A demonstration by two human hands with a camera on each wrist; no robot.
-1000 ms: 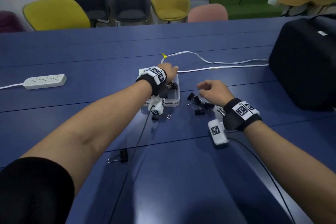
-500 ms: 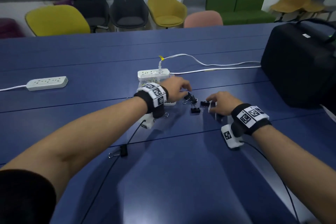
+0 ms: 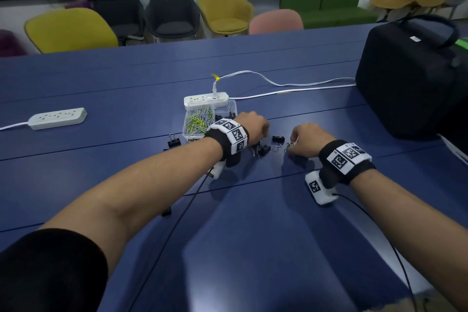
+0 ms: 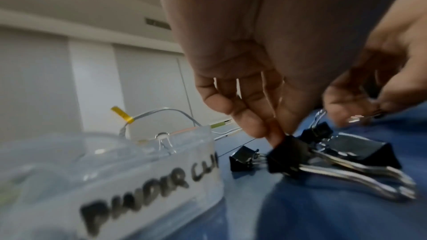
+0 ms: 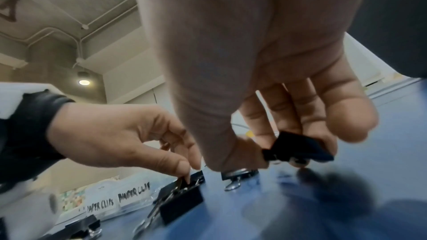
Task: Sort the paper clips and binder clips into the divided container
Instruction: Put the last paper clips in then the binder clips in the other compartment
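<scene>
Blue table [image 3: 253, 248], clip box [image 3: 234, 106] by the power strip [image 3: 206, 99].
Left hand [image 3: 249, 124], back from the box, pinches another binder clip [image 4: 289, 154]; right hand [image 3: 305, 140] fingers hold a small clip [image 5: 298, 146]. Sorting continues.

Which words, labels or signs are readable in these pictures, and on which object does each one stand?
"PAPER CLIPS": handwritten label on the front of the divided container, seen from the right wrist.
"BINDER CLIPS": handwritten label on the same container's front; its last letters are cut off or blurred in both wrist views.
Wristband markers: black-and-white square codes, no words.
White tag on the black case: too small to read.
</scene>
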